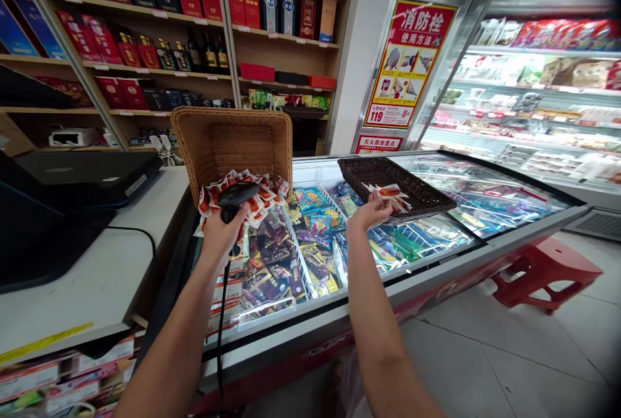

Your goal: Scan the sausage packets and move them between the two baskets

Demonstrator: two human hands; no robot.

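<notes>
My left hand [224, 229] is wrapped round the handle of a black handheld barcode scanner [237, 194]; its head covers part of the snacks behind it. Those are several small clear-and-white packets with reddish-brown food [266, 197], lying in a tilted light brown wicker basket [233, 111]. To the right, my right hand [371, 212] is closed on a few similar slim snack packets [389, 191] at the near edge of a shallow dark brown wicker basket [422, 195]. What exactly the packets contain is too small to tell.
Beneath both baskets stands a glass-topped chest freezer [310, 308] with bagged frozen goods. A white counter [97, 263] with a black device is at left. The scanner's cable [220, 334] hangs down in front. A red stool [548, 272] stands on the floor at right.
</notes>
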